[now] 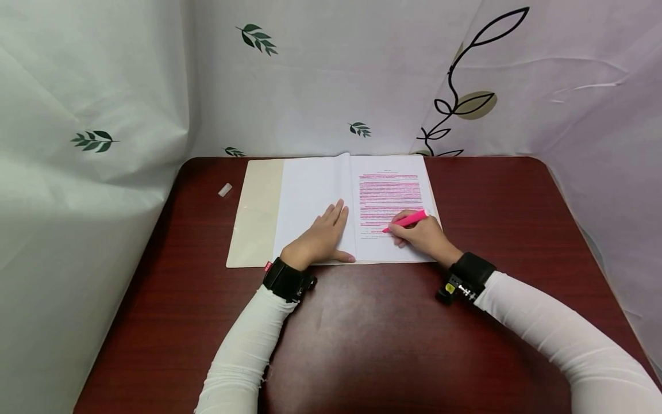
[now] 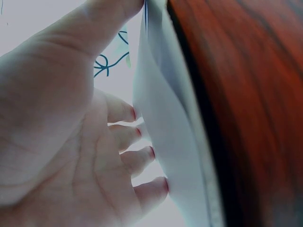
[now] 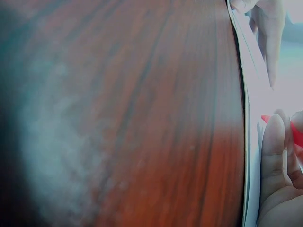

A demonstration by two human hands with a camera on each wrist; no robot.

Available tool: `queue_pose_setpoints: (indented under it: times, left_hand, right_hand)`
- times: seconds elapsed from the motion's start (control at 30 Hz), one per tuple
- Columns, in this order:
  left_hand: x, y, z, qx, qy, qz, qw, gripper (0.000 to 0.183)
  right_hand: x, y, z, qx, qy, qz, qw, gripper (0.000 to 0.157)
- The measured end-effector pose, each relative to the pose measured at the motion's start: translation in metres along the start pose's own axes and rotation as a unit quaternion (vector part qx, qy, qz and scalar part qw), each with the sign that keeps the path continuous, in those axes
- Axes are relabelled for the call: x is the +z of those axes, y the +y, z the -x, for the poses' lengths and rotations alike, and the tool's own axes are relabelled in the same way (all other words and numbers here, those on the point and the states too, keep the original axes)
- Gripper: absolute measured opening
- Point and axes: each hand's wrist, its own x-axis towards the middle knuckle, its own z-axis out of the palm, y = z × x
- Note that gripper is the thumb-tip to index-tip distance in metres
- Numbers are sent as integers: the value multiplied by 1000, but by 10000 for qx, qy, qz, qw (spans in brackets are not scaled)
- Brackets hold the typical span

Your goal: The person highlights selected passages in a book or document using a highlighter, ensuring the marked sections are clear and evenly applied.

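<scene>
A folder of white sheets lies open on the table, its cream cover (image 1: 253,213) showing at the left. The right-hand page (image 1: 395,247) bears printed lines, most of them marked in pink. My right hand (image 1: 424,234) pinches a pink highlighter (image 1: 415,218), its tip at one of the lowest printed lines. In the right wrist view the highlighter's red-pink tip (image 3: 265,118) pokes out beside the thumb. My left hand (image 1: 320,237) rests with fingers spread on the blank left page (image 1: 310,184), thumb near the lower edge by the fold. In the left wrist view its fingertips touch the paper (image 2: 165,127).
A small white eraser-like block (image 1: 224,190) lies on the dark red wooden table (image 1: 362,333), left of the folder. A pale curtain (image 1: 310,80) with leaf prints hangs behind the table and along its sides. Black straps with cameras sit on both wrists.
</scene>
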Motion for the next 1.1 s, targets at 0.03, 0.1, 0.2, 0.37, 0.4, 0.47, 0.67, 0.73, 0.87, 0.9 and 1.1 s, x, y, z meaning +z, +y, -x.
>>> queue_pose_setpoints:
  times: [0.03,0.1,0.2,0.37,0.4,0.47,0.67,0.73,0.87,0.9,1.1]
  left_hand:
    - [0,0,0,0,-3,-5,10000,124]
    - [0,0,-1,1,-5,-31,10000,124]
    - [-1,0,-1,14,16,-53,10000,124]
    - [-1,1,0,16,10,-38,10000,123]
    - [-1,1,1,7,5,-36,10000,124]
    - [-1,1,1,-7,-7,-27,10000,124]
    - [-1,1,1,-4,-8,-25,10000,124]
    - [-1,1,1,2,-1,-23,10000,124]
    - [-2,1,2,5,8,-12,10000,124]
    - [-2,1,2,7,8,-1,10000,124]
    - [-2,1,1,23,8,35,10000,123]
  right_hand:
    - [0,0,0,-9,6,5,10000,19]
    - [-1,1,1,-18,11,7,10000,18]
    - [-1,2,1,-12,9,12,10000,18]
    - [-2,4,1,69,1,-50,10000,20]
    - [-2,4,1,79,4,-60,10000,19]
    - [-1,4,1,84,-5,-71,9999,19]
    - [-4,7,1,76,-42,-41,10000,20]
    - [-5,7,2,76,-49,-8,10000,20]
    - [-7,6,3,92,-39,34,9999,20]
    - [-7,5,3,99,-27,49,9999,20]
    - [-9,6,4,83,0,154,9998,21]
